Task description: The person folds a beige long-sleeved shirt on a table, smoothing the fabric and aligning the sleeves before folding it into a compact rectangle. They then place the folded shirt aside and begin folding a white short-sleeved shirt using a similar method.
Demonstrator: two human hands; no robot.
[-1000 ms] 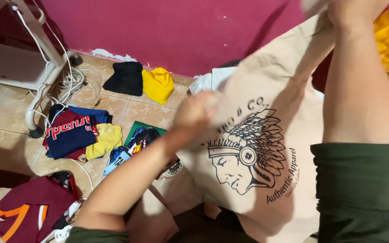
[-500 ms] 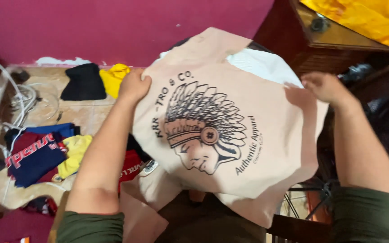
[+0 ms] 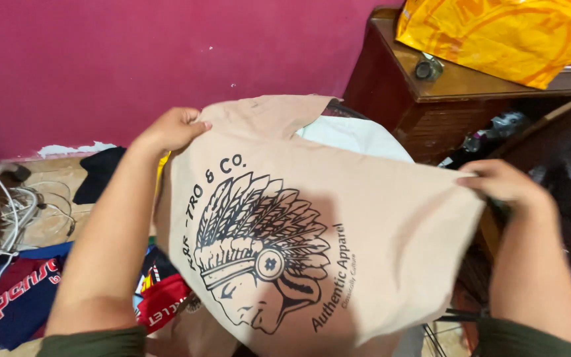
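A beige T-shirt (image 3: pixel 378 218) with a black print of a feathered headdress is stretched out flat in front of me. My left hand (image 3: pixel 170 129) grips its upper left edge by the pink wall. My right hand (image 3: pixel 507 185) pinches its right edge beside the dark wooden cabinet. Both forearms come up from olive green sleeves at the bottom of the view. A white cloth (image 3: pixel 355 135) shows just behind the shirt's top edge.
Clothes lie on the tiled floor at left: a navy and red garment (image 3: pixel 24 297), a red one (image 3: pixel 163 297), a black one (image 3: pixel 100 172). White cables (image 3: pixel 18 211) trail at far left. A wooden cabinet (image 3: pixel 444 99) at right carries a yellow bag (image 3: pixel 503 36).
The shirt has gone from hanging high by one raised arm to being spread wide between both hands. My view has swung right, towards the cabinet.
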